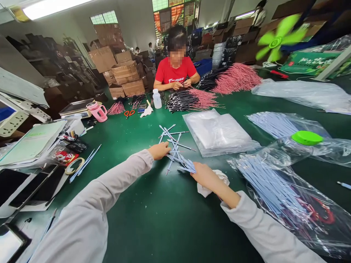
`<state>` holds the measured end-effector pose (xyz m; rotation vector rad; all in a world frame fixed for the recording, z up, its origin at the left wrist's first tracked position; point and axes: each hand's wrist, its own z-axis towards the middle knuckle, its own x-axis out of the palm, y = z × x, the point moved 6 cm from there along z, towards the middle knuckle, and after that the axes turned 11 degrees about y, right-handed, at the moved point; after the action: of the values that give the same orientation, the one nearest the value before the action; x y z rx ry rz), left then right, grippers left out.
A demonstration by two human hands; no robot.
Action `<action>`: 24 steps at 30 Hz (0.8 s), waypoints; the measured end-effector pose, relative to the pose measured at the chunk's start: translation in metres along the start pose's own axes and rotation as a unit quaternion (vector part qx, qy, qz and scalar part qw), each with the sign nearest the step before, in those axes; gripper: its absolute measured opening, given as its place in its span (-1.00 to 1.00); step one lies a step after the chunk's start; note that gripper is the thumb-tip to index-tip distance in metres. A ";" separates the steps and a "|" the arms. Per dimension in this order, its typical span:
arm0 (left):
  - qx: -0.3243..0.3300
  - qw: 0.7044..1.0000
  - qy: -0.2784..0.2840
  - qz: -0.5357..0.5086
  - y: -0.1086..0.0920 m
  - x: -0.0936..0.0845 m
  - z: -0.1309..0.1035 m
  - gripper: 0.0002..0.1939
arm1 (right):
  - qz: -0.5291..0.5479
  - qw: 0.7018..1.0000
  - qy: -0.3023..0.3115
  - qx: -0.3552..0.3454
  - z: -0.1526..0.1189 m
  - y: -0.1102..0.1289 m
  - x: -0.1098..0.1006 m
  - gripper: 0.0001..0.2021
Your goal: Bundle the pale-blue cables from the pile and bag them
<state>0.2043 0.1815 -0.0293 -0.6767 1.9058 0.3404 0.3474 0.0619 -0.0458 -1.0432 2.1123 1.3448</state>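
My right hand (205,176) is closed around a small bundle of light-blue sleeved wires (187,164), whose ends point toward the left. Just left of it, my left hand (159,150) has its fingers pinched together at the edge of a loose pile of the same light-blue wires (175,141). Whether a wire lies in that pinch I cannot make out. The pile's wires lie crossed over each other on the green table (153,219), some with dark or reddish tips. A crumpled white tissue (208,190) lies partly beneath my right hand.
Clear plastic bags (219,133) lie behind my right hand. At right are a bagged bundle of light-blue wires (268,182) and a green-lidded clear jar (307,138). Tape (74,166) and phones lie left. Across the table, a person in red (177,73) handles black-and-pink wires (189,99).
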 end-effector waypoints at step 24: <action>-0.192 0.925 0.123 -0.303 -0.006 -0.006 0.030 -0.80 | 0.376 0.922 -0.092 -0.027 0.036 0.015 -0.063 -0.84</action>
<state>0.2325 0.1937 -0.0363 -1.5862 1.7604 0.2357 0.3740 0.1208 -0.0091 -0.0645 2.4315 1.7471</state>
